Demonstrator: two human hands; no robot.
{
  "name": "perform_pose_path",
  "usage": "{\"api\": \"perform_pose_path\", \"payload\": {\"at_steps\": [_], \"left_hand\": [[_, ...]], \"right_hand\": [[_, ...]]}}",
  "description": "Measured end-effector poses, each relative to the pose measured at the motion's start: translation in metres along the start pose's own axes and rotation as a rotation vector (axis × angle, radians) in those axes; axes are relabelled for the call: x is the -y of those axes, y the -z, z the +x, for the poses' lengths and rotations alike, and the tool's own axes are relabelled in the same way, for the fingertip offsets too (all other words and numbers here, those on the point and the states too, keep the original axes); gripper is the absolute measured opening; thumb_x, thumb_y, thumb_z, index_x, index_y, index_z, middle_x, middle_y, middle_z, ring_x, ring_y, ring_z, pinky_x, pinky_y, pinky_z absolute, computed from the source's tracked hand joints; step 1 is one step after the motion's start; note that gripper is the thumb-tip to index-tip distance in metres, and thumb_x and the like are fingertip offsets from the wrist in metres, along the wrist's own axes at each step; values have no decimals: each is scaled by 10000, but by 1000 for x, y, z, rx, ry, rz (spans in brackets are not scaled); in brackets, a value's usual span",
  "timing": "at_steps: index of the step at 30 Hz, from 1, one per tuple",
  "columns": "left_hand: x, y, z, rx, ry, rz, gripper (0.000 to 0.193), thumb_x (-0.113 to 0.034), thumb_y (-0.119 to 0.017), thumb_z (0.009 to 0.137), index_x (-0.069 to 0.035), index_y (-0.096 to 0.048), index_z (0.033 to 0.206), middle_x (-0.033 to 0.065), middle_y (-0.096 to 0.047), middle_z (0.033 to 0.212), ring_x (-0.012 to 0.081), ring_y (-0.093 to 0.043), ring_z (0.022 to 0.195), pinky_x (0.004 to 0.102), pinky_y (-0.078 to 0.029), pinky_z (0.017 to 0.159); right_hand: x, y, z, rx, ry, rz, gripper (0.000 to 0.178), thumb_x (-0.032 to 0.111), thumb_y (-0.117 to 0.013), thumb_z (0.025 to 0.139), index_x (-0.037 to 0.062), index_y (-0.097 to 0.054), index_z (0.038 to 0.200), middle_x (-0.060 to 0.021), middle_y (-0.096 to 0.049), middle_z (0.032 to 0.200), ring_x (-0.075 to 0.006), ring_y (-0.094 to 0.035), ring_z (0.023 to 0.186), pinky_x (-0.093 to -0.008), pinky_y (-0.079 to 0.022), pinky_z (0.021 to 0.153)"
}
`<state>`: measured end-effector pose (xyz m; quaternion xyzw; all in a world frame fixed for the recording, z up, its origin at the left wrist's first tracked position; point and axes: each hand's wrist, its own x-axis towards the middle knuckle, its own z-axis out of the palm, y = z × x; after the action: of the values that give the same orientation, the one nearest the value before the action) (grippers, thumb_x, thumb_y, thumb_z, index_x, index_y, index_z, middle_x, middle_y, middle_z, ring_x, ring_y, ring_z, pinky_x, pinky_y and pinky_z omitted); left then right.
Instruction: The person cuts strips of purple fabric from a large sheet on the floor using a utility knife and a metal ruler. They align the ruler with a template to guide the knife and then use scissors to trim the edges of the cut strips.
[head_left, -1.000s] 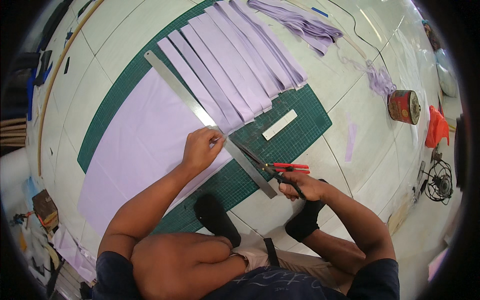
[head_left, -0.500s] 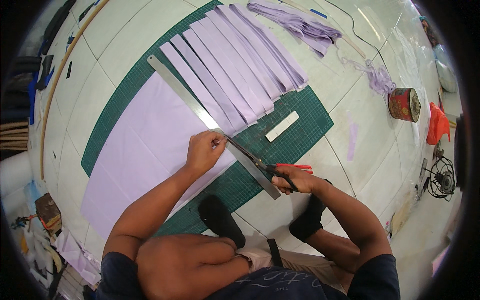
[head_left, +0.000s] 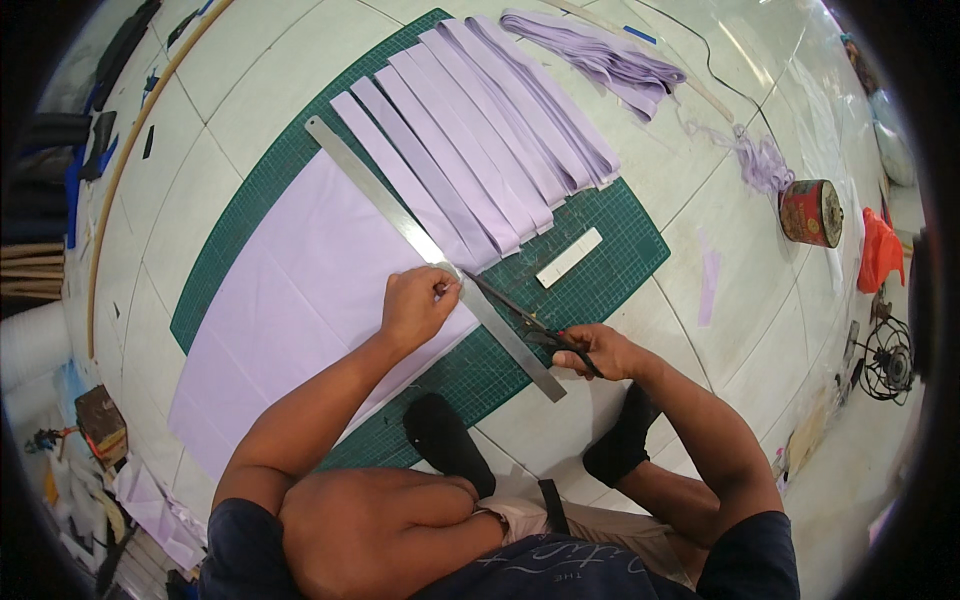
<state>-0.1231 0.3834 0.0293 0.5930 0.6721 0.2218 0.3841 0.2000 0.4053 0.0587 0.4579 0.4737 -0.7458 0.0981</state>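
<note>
My left hand (head_left: 418, 308) is closed in a pinch beside the steel ruler (head_left: 380, 195); what its fingertips hold is too small to make out. The ruler lies slantwise over the edge of a lilac cloth (head_left: 300, 260), which is spread on a green cutting mat (head_left: 610, 225). In my right hand (head_left: 603, 352) is a pair of black-handled scissors (head_left: 510, 304), the blades reaching across toward the left fingertips. Several folded lilac strips (head_left: 440, 130) lie side by side just beyond the ruler. A short white ruler (head_left: 569, 257) rests on the mat, right of the scissors' tip.
A lilac fabric bundle (head_left: 595, 55) lies on the tiles at the far side. To the right are tangled lilac scraps (head_left: 760, 165), a red tin (head_left: 810, 213), a red plastic bag (head_left: 880, 250) and a small fan (head_left: 887, 358). A long cane (head_left: 120, 160) curves along the left.
My right hand and the scissors have shifted slightly. The red handles that stuck out past the right hand are now mostly hidden. The left hand keeps its pinch at the ruler.
</note>
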Motion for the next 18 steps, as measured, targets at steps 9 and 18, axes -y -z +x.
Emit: {"api": "perform_pose_path", "payload": {"at_steps": [9,18], "left_hand": [[-25,-28,-71,650,-303,-187,212,-207,-679,845,-64,-751,985,149,-722,925,316,-688,892,439,-525,839],[-14,26,6,288,-16,-50,226,-230,-646,888,-59,-701,1026,140,-701,925,301,-672,860,429,-531,794]], "right_hand": [[-27,64,-76,-546,125,-605,503,434,-832,807,10,-598,940,-159,-584,707,-298,-550,632,-408,-456,609],[-121,145,-106,-1266,-225,-547,462,383,-782,878,0,-525,911,-158,-606,743,-284,-588,681,-412,-473,661]]}}
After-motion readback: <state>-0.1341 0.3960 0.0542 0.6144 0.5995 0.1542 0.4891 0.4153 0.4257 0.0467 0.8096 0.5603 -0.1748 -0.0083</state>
